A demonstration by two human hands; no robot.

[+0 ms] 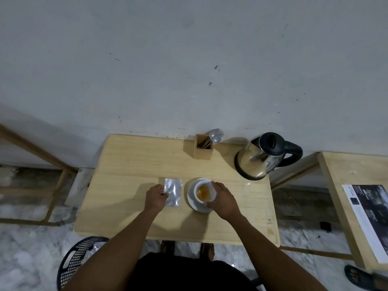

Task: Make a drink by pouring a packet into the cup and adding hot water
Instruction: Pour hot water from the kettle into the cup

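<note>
Seen from the head camera, looking steeply down, a small pale wooden counter [130,164] stands against a grey-white wall.

Near the middle of the counter a round white saucer [192,201] carries a white cup [204,193], tilted toward the camera, with orange powder or residue at its bottom. The right hand [223,199] wraps around the cup's right side, its fingers [214,182] curled closed on the rim and wall.

Just left of the saucer a flat silver foil packet [173,192] lies on the counter. The left hand [155,199] rests at the packet's left edge, fingers closed and pinching a small thin pale piece between thumb and forefinger; what that piece is cannot be told, nor whether the hand also grips the packet.

At the far right corner sits a shiny stainless-steel electric kettle [262,159] with a black lid and black handle. Beside it, to its left at the back edge, a square wooden holder [201,149] holds metal spoons [215,135].

On the marble floor at lower left is a dark perforated plastic basket [77,259]. A second wooden table at the right carries a printed sheet [369,217].
</note>
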